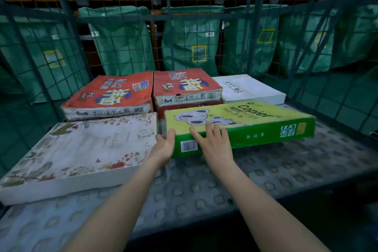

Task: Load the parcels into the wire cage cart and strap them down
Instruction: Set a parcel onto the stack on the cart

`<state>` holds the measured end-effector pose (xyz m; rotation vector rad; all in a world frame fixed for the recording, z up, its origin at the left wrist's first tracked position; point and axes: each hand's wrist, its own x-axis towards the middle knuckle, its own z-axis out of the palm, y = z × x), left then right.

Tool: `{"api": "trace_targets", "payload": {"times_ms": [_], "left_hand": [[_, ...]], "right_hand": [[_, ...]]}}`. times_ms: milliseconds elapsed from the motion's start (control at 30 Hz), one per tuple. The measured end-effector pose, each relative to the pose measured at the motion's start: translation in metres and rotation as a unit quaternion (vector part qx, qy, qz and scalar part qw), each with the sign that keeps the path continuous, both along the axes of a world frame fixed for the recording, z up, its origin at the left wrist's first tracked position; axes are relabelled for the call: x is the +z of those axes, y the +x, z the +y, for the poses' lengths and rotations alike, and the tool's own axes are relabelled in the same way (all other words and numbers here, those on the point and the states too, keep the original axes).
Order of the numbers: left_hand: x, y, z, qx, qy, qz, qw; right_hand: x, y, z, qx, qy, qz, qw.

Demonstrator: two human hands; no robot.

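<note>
A green copier-paper parcel (255,120) lies on the studded floor (204,186) of the wire cage cart, right of centre. My left hand (164,145) grips its near left corner, thumb up on the top edge. Straight fingers of my right hand (214,141) press flat on its near edge and top. A flat floral white box (81,149) lies to the left. Behind it sits one red noodle carton (110,96). A second red noodle carton (184,86) lies stacked on another red box. A white "ART ME" box (251,88) sits at the back right.
Green wire mesh walls (41,51) close the cart at left, back and right. Green mail sacks (190,43) hang behind the back mesh. Bare studded floor lies in front of and to the right of the green parcel.
</note>
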<state>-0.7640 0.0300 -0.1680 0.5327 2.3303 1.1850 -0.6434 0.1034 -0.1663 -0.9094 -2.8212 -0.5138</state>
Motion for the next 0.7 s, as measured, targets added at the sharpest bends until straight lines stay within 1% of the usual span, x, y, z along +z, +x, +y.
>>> {"api": "trace_targets", "payload": {"times_ms": [67,167,267,333,467,533,633,700], "left_hand": [[-0.003,-0.013,0.005,0.013,-0.017,-0.009,1.0],[-0.002,-0.019,0.003,0.018,-0.05,-0.013,0.999],[-0.001,-0.02,-0.001,0.002,-0.066,-0.003,0.998],[-0.001,-0.017,-0.003,-0.002,-0.078,0.005,0.997],[0.0,-0.016,-0.005,0.003,-0.089,0.007,0.996],[0.002,-0.015,-0.007,-0.012,-0.087,0.006,0.996],[0.007,-0.012,-0.01,-0.036,-0.104,-0.042,0.993],[0.017,-0.012,-0.009,-0.049,-0.146,-0.067,0.986]], "right_hand": [[-0.004,-0.005,-0.001,-0.02,-0.048,0.017,0.999],[-0.011,-0.011,0.003,-0.009,-0.13,0.029,0.991],[-0.011,-0.011,0.002,0.014,-0.178,0.043,0.983],[-0.012,-0.01,0.001,0.018,-0.193,0.056,0.979],[-0.016,-0.009,0.0,0.031,-0.194,0.075,0.978],[-0.018,-0.008,0.0,0.038,-0.195,0.082,0.977],[-0.026,-0.009,0.001,0.04,-0.209,0.087,0.973],[-0.036,-0.012,-0.002,0.045,-0.232,0.057,0.97]]}}
